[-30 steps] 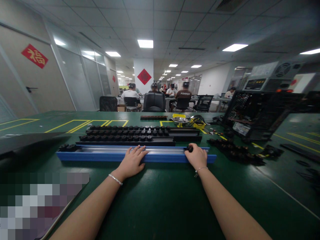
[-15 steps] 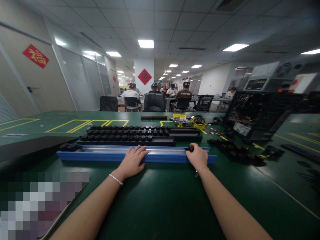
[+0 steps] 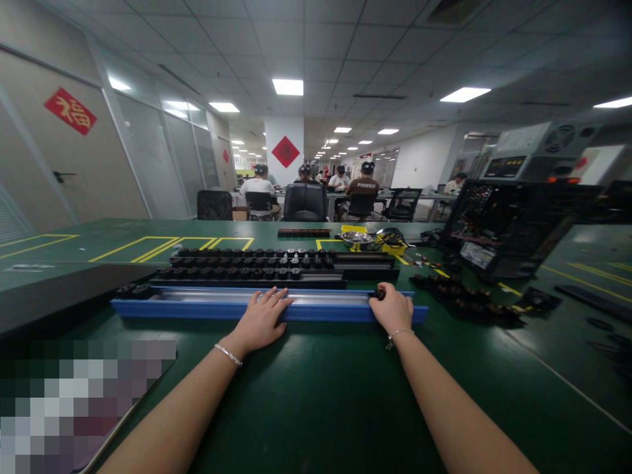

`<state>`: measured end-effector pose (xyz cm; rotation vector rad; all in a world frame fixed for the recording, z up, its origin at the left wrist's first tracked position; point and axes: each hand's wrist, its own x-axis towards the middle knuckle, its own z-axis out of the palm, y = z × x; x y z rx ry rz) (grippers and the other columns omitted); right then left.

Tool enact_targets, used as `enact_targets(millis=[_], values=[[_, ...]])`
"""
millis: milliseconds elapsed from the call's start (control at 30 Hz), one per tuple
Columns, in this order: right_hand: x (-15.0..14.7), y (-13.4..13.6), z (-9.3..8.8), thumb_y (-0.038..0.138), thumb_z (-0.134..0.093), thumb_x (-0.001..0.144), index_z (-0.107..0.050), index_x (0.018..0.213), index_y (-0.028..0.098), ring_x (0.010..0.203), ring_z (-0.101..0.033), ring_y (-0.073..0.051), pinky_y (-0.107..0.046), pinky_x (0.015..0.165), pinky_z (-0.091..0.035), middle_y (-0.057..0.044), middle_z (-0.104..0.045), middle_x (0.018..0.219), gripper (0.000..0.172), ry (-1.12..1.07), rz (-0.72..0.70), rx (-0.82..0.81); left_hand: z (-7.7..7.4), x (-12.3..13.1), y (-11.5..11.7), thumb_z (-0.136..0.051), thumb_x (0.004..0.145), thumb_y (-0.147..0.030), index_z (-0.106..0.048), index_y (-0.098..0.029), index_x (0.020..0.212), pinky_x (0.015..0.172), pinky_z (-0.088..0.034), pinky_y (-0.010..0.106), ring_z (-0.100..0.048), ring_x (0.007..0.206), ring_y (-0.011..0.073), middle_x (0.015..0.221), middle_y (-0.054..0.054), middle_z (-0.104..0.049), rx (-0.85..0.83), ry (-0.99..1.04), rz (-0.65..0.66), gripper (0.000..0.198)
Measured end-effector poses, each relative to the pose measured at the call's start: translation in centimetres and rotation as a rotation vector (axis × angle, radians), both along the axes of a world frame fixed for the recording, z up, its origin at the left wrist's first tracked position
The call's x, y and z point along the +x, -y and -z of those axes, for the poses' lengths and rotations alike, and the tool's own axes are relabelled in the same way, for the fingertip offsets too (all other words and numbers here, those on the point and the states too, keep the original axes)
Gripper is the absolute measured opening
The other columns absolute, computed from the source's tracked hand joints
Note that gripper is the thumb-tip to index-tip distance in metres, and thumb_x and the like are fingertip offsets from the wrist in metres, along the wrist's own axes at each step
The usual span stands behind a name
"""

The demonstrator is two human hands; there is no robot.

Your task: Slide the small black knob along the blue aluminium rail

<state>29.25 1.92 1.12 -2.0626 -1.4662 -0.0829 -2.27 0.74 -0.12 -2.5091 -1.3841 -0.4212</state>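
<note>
A long blue channel rail (image 3: 197, 308) with a silvery inner track lies across the green table in front of me. My left hand (image 3: 264, 319) rests on its middle, fingers spread over the near wall and onto the track. Near the rail's right end, my right hand (image 3: 394, 308) is closed on a small round black part (image 3: 380, 293), mostly hidden by the fingers. More round black parts (image 3: 134, 290) sit in the track at the left end. Just behind stand black rails (image 3: 323, 284) carrying rows of similar black parts (image 3: 237, 272).
An open computer case (image 3: 513, 224) stands at the right, with a dark heap of black parts (image 3: 474, 299) before it. A metal bowl (image 3: 358, 238) and yellow tray (image 3: 394, 247) are farther back. A dark panel (image 3: 64, 293) lies left. People sit at far desks.
My right hand has shifted very slightly to the right along the rail with the black part. My left hand stays where it was.
</note>
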Motion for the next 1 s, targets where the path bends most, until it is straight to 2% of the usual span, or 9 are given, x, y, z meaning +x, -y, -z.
enact_targets(millis=[567, 767, 1000], values=[[0.3, 0.1, -0.3, 0.031, -0.049, 0.069, -0.055, 0.106, 0.020, 0.100, -0.052, -0.023, -0.037, 0.091, -0.028, -0.006, -0.063, 0.099, 0.039, 0.005, 0.019, -0.028, -0.1, 0.1, 0.1, -0.052, 0.073, -0.030, -0.040, -0.030, 0.129, 0.105, -0.020, 0.054, -0.028, 0.131, 0.0286, 0.143, 0.005, -0.036, -0.014, 0.008, -0.001, 0.057], [0.9, 0.3, -0.3, 0.037, -0.048, 0.069, -0.062, 0.093, 0.020, 0.102, -0.049, -0.025, -0.039, 0.090, -0.028, -0.007, -0.062, 0.101, 0.033, 0.045, 0.034, -0.035, -0.2, 0.1, 0.1, -0.052, 0.073, -0.030, -0.040, -0.030, 0.130, 0.105, -0.020, 0.053, -0.028, 0.132, 0.0280, 0.143, 0.005, -0.036, -0.022, 0.005, 0.001, 0.058], [1.6, 0.2, -0.2, 0.036, -0.047, 0.069, -0.064, 0.092, 0.021, 0.101, -0.050, -0.025, -0.039, 0.089, -0.029, -0.006, -0.064, 0.100, 0.032, 0.035, 0.028, -0.041, -0.3, 0.1, 0.1, -0.052, 0.073, -0.030, -0.039, -0.030, 0.130, 0.105, -0.020, 0.053, -0.028, 0.131, 0.0284, 0.143, 0.005, -0.036, -0.024, 0.000, -0.002, 0.058]])
